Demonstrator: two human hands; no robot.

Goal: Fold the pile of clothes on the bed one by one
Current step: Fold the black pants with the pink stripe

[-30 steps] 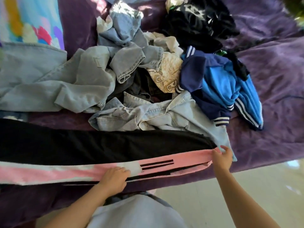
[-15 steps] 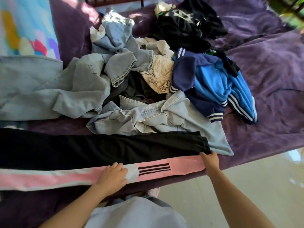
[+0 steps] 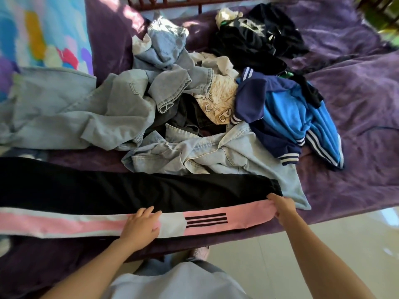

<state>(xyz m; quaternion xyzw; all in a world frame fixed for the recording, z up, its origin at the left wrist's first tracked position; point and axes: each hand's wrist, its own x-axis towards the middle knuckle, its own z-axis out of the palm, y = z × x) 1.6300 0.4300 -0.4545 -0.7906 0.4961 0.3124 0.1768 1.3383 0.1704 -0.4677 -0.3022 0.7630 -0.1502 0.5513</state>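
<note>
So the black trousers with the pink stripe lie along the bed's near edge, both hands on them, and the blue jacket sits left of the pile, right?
No: the head view shows the blue jacket at the right of the pile. The black trousers lie along the near edge, with the left hand and right hand on them.

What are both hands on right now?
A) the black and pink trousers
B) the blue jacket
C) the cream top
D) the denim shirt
A: the left hand lies flat on the pink stripe of the trousers, and the right hand grips their cuff end at the bed's edge.
</note>
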